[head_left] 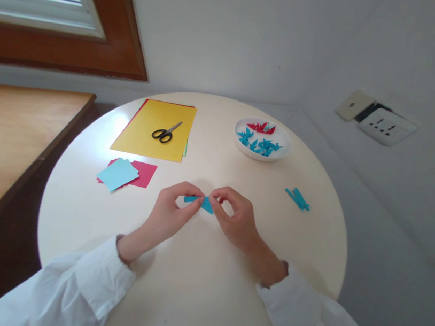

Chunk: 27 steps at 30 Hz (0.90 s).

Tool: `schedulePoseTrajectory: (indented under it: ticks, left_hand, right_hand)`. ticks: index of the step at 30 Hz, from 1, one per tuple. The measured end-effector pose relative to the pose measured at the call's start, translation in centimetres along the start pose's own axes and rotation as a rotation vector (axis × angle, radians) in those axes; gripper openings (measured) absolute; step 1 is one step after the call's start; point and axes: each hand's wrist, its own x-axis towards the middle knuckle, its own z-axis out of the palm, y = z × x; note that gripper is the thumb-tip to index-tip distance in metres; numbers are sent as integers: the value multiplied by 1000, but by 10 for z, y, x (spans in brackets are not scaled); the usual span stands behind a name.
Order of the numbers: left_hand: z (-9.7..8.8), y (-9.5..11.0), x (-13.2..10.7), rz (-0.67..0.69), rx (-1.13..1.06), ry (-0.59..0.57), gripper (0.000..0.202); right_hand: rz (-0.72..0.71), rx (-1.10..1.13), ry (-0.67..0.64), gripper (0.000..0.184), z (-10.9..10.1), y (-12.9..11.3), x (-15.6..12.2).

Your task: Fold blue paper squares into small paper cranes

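Note:
Between my two hands, above the middle of the round table, is a small piece of folded blue paper (207, 205). My left hand (174, 206) pinches it with thumb and index finger, and a narrow blue end sticks out behind that thumb. My right hand (237, 217) pinches the right side of the same paper between thumb and fingertips. The fingertips of both hands nearly meet and hide part of the folds.
A white dish (261, 157) with small red and blue folded paper figures stands at the back right. Several blue paper strips (297, 198) lie right. Black-handled scissors (166, 133) rest on yellow sheets (135, 138). Light blue squares (118, 173) overlap red paper (145, 174) at left.

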Motion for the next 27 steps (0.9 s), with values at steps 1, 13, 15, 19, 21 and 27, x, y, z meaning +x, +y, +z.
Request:
schedulePoseTrajectory:
  ticks: [1, 13, 15, 19, 21, 27]
  left_hand:
    - [-1, -1, 0, -3, -4, 4, 8]
    - [-8, -5, 4, -7, -31, 20, 11]
    - [-9, -4, 4, -4, -37, 12, 12]
    - [-9, -2, 3, 18, -3, 21, 12]
    - [-9, -2, 3, 64, 53, 47, 11]
    - [-5, -5, 1, 256, 252, 70, 11]
  right_hand:
    - [1, 5, 4, 8, -1, 0, 0]
    - [39, 40, 55, 11, -7, 6, 4]
    - [49, 43, 56, 11, -7, 7, 4]
    - [40, 29, 53, 11, -8, 8, 4]
    - [4, -23, 59, 9, -8, 7, 4]
    - [-298, -246, 76, 14, -4, 7, 1]
